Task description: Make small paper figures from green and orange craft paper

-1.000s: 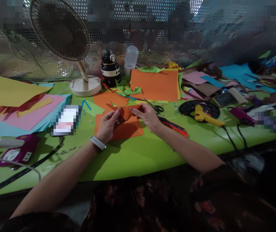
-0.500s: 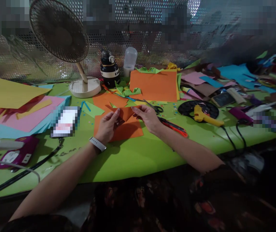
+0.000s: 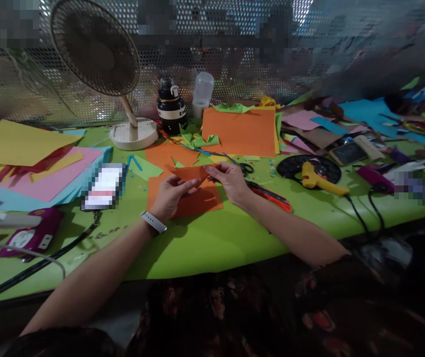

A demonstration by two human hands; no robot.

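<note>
While the right hand [image 3: 231,183] still pinches the orange paper [image 3: 190,172], left hand [image 3: 169,196] shifted, thumb now lower, grip unclear.

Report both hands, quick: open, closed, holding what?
Left hand: at the raised orange paper; whether it grips cannot be told.
Right hand: closed, pinching that paper's right end.

The desk [image 3: 197,248] has a bright green surface, and many things lie on it. Near its back edge stand the round base of a fan [image 3: 133,136] and a black bottle [image 3: 171,113]. On the left there are coloured papers [image 3: 58,176], a phone [image 3: 105,186] and a purple socket block [image 3: 35,232]. In the middle lies an orange sheet [image 3: 199,204]; to its right, scissors [image 3: 241,165] and a red-and-black cutter [image 3: 271,195].
</note>
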